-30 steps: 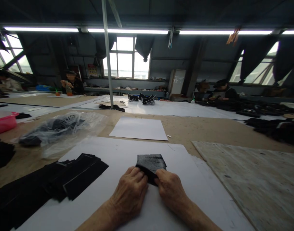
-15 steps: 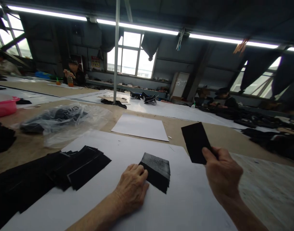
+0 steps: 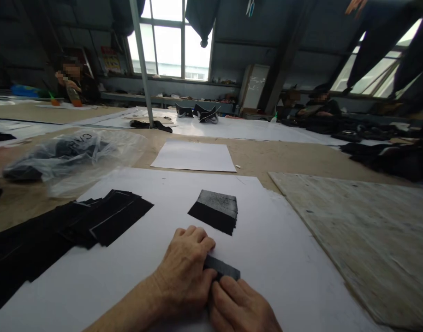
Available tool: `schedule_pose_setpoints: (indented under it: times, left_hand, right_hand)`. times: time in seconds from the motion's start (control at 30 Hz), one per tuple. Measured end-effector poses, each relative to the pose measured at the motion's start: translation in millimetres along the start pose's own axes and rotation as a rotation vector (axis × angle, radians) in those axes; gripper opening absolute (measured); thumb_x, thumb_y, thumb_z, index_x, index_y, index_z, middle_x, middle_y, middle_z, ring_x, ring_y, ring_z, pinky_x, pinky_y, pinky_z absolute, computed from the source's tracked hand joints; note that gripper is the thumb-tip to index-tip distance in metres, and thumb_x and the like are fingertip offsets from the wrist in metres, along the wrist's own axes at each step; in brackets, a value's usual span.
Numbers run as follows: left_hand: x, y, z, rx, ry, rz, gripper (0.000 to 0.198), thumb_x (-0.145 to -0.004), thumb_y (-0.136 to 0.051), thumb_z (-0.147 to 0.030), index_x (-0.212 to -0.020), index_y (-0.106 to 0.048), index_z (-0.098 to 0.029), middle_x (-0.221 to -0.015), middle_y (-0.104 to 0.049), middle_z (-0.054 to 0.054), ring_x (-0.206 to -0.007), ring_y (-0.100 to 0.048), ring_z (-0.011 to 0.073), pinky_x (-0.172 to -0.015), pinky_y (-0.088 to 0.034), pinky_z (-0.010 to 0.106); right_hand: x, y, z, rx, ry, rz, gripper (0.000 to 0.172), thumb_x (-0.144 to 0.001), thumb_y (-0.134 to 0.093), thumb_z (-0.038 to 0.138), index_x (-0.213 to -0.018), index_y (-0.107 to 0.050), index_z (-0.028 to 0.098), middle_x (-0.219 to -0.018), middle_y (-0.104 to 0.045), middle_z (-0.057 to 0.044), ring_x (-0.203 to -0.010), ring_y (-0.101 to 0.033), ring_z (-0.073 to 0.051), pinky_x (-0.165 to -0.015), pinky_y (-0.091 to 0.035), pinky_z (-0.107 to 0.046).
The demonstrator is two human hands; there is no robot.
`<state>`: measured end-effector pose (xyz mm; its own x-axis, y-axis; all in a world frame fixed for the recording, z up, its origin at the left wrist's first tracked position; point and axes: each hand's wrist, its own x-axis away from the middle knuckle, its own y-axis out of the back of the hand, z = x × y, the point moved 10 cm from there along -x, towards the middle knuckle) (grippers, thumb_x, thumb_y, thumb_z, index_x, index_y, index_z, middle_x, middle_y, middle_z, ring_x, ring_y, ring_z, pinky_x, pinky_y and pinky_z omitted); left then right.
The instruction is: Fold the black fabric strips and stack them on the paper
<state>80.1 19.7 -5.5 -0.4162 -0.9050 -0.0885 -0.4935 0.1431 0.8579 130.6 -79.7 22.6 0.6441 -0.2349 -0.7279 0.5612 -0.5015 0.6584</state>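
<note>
Close to me on the white sheet (image 3: 283,258), a dark fabric piece (image 3: 222,266) lies between my two hands, its grey upper strip showing. My left hand (image 3: 188,267) grips its left end with curled fingers. My right hand (image 3: 241,304) pinches its lower edge, right beside my left thumb. The rest of the piece is hidden under the fingers. Just beyond the hands sits a small stack of black pieces (image 3: 216,212) with a grey speckled top band. A large overlapping pile of black pieces (image 3: 117,216) spreads at the left.
A clear plastic bag (image 3: 80,154) with dark contents lies at the left, beyond the pile. A smaller white sheet (image 3: 193,156) is ahead. A worn board (image 3: 353,230) lies at the right. A metal pole (image 3: 142,64) rises beyond. Two people sit across the tables.
My right hand has come down and left to the sheet with the black piece. My left hand has left the small stack and now holds this piece too. The view has tilted down.
</note>
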Motion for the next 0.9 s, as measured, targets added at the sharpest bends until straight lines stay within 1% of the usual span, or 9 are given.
schedule_pose_setpoints:
  times: [0.1,0.2,0.27,0.4,0.5,0.63,0.7,0.77,0.9]
  left_hand:
    - [2.3,-12.2,-6.3,-0.017,0.008,0.05,0.018,-0.064,-0.053,-0.014,-0.081,-0.055,-0.018,-0.087,-0.058,0.005,-0.086,-0.05,0.0239,-0.081,-0.036,0.044]
    - [3.5,-13.1,5.9,-0.013,0.095,0.08,0.014,-0.067,-0.052,-0.015,-0.08,-0.053,-0.017,-0.082,-0.057,0.005,-0.079,-0.05,0.0228,-0.076,-0.037,0.042]
    - [5.3,-12.7,12.2,-0.01,0.152,0.09,0.012,-0.068,-0.053,-0.016,-0.079,-0.052,-0.017,-0.08,-0.056,0.004,-0.078,-0.05,0.0223,-0.075,-0.037,0.04]
    - [7.4,-14.7,13.1,0.009,0.234,0.056,0.005,-0.07,-0.054,-0.014,-0.072,-0.053,-0.018,-0.084,-0.056,0.003,-0.084,-0.05,0.0214,-0.078,-0.037,0.038]
    - [6.4,-16.9,9.8,0.065,0.246,-0.018,0.01,-0.071,-0.053,-0.008,-0.073,-0.055,-0.018,-0.084,-0.057,0.001,-0.084,-0.05,0.0188,-0.079,-0.038,0.036]
    - [6.0,-20.3,12.0,0.146,0.223,-0.092,0.014,-0.072,-0.057,-0.008,-0.076,-0.062,-0.021,-0.081,-0.059,0.0,-0.081,-0.053,0.0172,-0.077,-0.041,0.034]
    - [6.8,-19.6,13.6,0.174,0.189,-0.141,0.015,-0.071,-0.059,-0.009,-0.075,-0.064,-0.022,-0.079,-0.06,0.0,-0.079,-0.054,0.0173,-0.075,-0.042,0.033]
    - [8.3,-15.0,10.3,0.186,0.106,-0.22,0.016,-0.072,-0.058,-0.01,-0.075,-0.067,-0.024,-0.076,-0.06,0.0,-0.076,-0.054,0.0177,-0.07,-0.043,0.033]
    - [14.4,-1.7,-4.4,0.133,-0.095,-0.38,0.018,-0.074,-0.056,-0.012,-0.076,-0.067,-0.025,-0.069,-0.058,0.0,-0.066,-0.051,0.0169,-0.062,-0.04,0.032]
  right_hand:
    - [2.4,4.2,-4.5,-0.028,-0.024,0.012,0.026,-0.085,-0.043,0.003,-0.067,-0.06,0.012,-0.071,-0.061,-0.005,-0.064,-0.053,-0.014,-0.048,-0.038,-0.026]
    - [11.2,10.4,-10.1,-0.011,-0.059,-0.001,0.02,-0.084,-0.048,0.002,-0.076,-0.064,0.01,-0.078,-0.065,-0.007,-0.074,-0.057,-0.016,-0.061,-0.047,-0.027]
    - [16.7,11.6,-11.3,0.035,-0.066,0.01,0.017,-0.082,-0.05,0.001,-0.079,-0.065,0.008,-0.081,-0.066,-0.008,-0.08,-0.058,-0.018,-0.065,-0.049,-0.029]
    - [18.4,8.3,-8.4,0.065,-0.065,0.047,0.016,-0.079,-0.052,-0.001,-0.079,-0.065,0.008,-0.08,-0.066,-0.008,-0.076,-0.059,-0.019,-0.058,-0.049,-0.027]
    - [16.5,5.7,-12.8,0.033,-0.1,0.075,0.017,-0.08,-0.049,-0.001,-0.082,-0.064,0.008,-0.082,-0.065,-0.008,-0.073,-0.059,-0.017,-0.054,-0.049,-0.026]
    - [21.4,13.0,-34.0,-0.145,-0.191,0.067,0.024,-0.086,-0.039,0.003,-0.094,-0.061,0.008,-0.083,-0.062,-0.01,-0.077,-0.057,-0.016,-0.061,-0.052,-0.025]
    - [25.7,15.6,-45.5,-0.174,-0.229,0.095,0.028,-0.084,-0.036,0.004,-0.1,-0.059,0.006,-0.086,-0.061,-0.013,-0.081,-0.057,-0.019,-0.066,-0.053,-0.03]
    - [29.0,12.8,-50.9,-0.133,-0.225,0.171,0.032,-0.083,-0.035,0.005,-0.105,-0.057,0.005,-0.09,-0.061,-0.016,-0.083,-0.057,-0.021,-0.068,-0.054,-0.035]
    - [30.4,7.7,-51.8,-0.12,-0.198,0.229,0.034,-0.083,-0.033,0.005,-0.107,-0.056,0.002,-0.086,-0.061,-0.014,-0.078,-0.055,-0.021,-0.066,-0.052,-0.035]
